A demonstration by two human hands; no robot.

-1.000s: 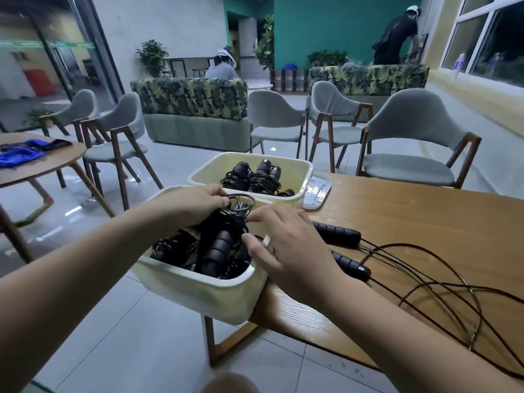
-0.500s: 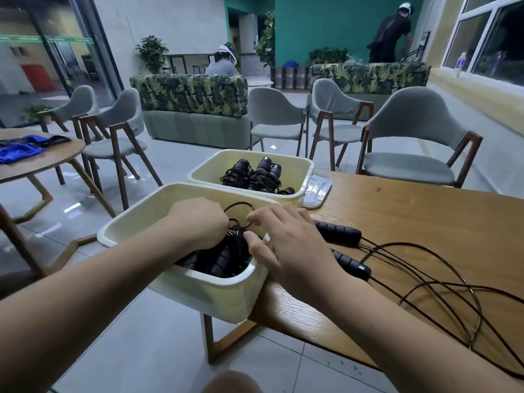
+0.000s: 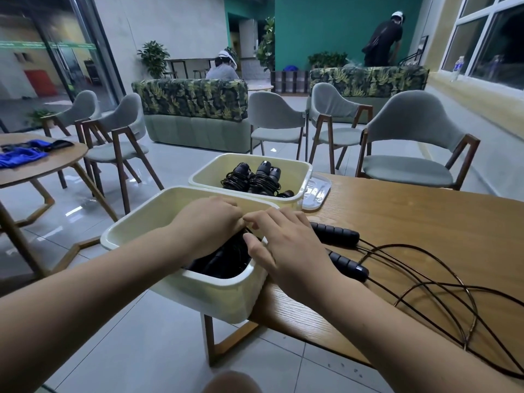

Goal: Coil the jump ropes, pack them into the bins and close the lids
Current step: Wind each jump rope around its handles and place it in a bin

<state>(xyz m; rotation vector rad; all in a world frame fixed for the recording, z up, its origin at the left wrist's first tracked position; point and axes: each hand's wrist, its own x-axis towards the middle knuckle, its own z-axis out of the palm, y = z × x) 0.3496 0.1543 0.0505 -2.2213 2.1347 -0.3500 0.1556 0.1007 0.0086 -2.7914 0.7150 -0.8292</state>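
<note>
A cream near bin hangs over the wooden table's left edge and holds black coiled jump ropes. My left hand is inside it, fingers curled down on a coiled rope. My right hand lies across the bin's right rim with fingers spread and the thumb touching the ropes. Behind it a second cream bin holds more coiled ropes. An uncoiled jump rope lies on the table to the right, with two black handles and a loose cord.
A clear lid lies flat right of the far bin. Grey chairs stand beyond the table. A round table with blue cloth is at the left. Two people are far back.
The coiled rope that my left hand held above the near bin's rim has gone down into the bin. Both hands have sunk with it and moved closer together.
</note>
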